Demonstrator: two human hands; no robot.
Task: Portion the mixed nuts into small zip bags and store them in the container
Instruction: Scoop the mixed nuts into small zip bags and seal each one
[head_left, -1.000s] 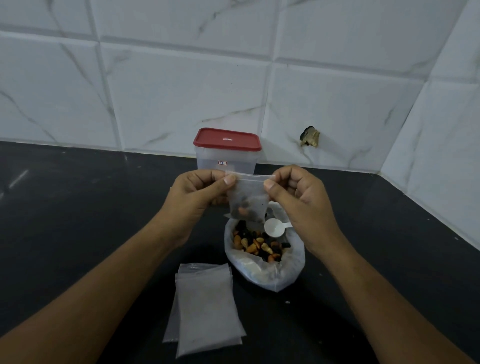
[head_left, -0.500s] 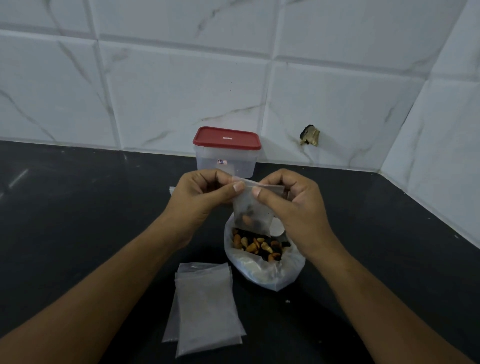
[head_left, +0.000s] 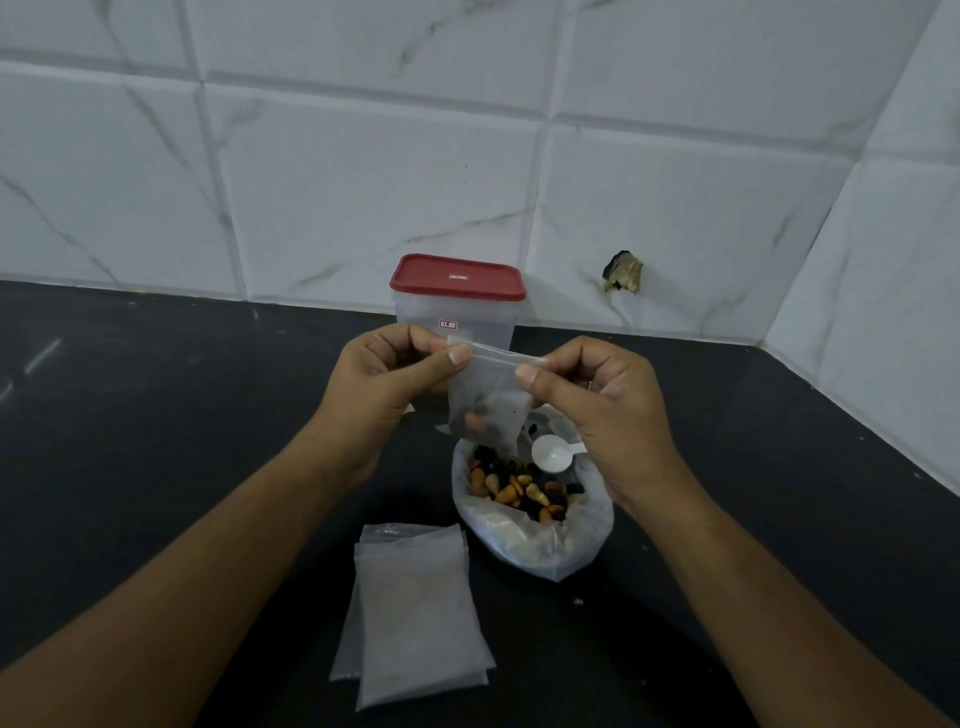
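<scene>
Head view: left hand (head_left: 384, 384) and right hand (head_left: 597, 410) each pinch top strip of zip bag (head_left: 488, 395), thumb in front, fingers behind. Zip bag hangs in air just over big bag (head_left: 540, 545), few nuts (head_left: 477, 423) at its bottom. Half second ago thumbs nearly met in middle; now right thumb back out near right corner. Looks like zip getting pressed shut. Cannot tell if sealed all along. Spoon (head_left: 551, 453) rests in big bag. Box (head_left: 457, 312) behind, red lid on, needs opening next. Empty bags (head_left: 415, 613) wait on counter (head_left: 156, 415).

Thumbs spread apart again along the small zip bag (head_left: 488, 400) seal. The right hand (head_left: 597, 410) has shifted right. Below it, white spoon (head_left: 551, 453) back in view.
</scene>
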